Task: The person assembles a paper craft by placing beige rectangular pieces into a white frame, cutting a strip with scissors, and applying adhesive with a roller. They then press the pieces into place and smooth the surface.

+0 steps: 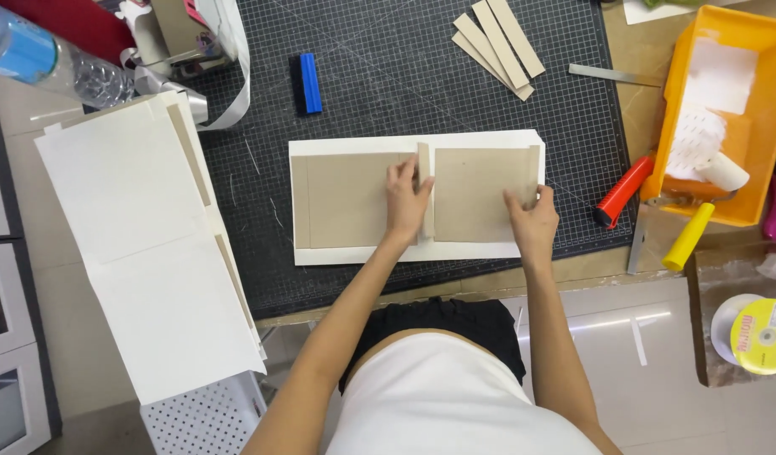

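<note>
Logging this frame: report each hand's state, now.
Left hand: open, fingers pressing the narrow cardboard strip.
Right hand: open, fingertips on the right cardboard panel.

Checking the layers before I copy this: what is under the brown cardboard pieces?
A white sheet lies under the brown cardboard pieces, showing as a border around them, on the black cutting mat. The covered part of the sheet cannot be seen.
</note>
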